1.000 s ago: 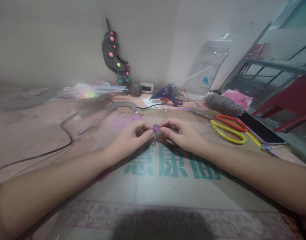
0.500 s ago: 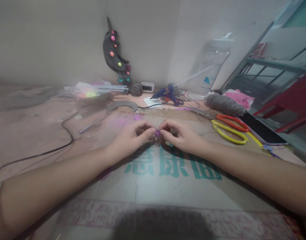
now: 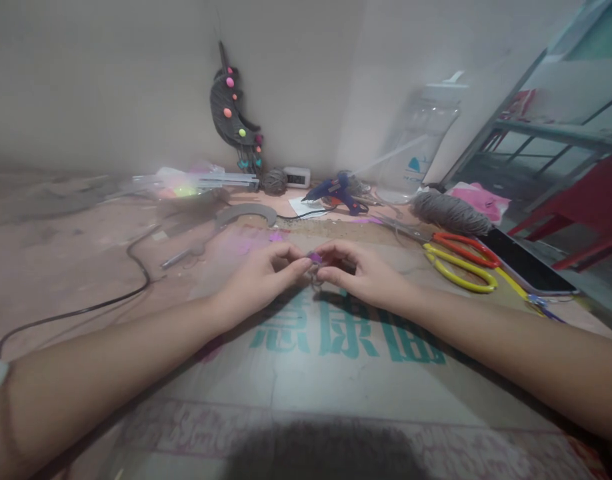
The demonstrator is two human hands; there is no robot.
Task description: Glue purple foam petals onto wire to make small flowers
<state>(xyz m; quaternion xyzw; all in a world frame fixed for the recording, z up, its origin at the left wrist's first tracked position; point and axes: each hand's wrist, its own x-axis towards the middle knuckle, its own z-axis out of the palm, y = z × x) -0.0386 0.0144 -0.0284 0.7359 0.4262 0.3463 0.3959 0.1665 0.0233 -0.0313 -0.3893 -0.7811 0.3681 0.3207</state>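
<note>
My left hand (image 3: 266, 273) pinches a small purple piece (image 3: 315, 257) between thumb and forefinger, above the printed cardboard sheet (image 3: 306, 387). From the other side my right hand (image 3: 359, 270) meets it, forefinger at the piece and thumb a little lower. A thin greyish loop (image 3: 316, 277) hangs just under the piece, between the fingertips; what it is made of is too small to make out. Purple scraps (image 3: 276, 237) lie beyond my left hand.
Scissors (image 3: 461, 267) with orange and yellow handles and a phone (image 3: 531, 260) lie at the right. Behind are a blue glue gun (image 3: 333, 191), grey yarn (image 3: 451, 212), a plastic bottle (image 3: 416, 147) and a decorated grey crescent (image 3: 229, 110). A black cable (image 3: 86, 310) crosses the left.
My right thumb has moved slightly down, away from its forefinger, and more of the purple piece shows. The left hand keeps its pinch. The view has shifted a little.
</note>
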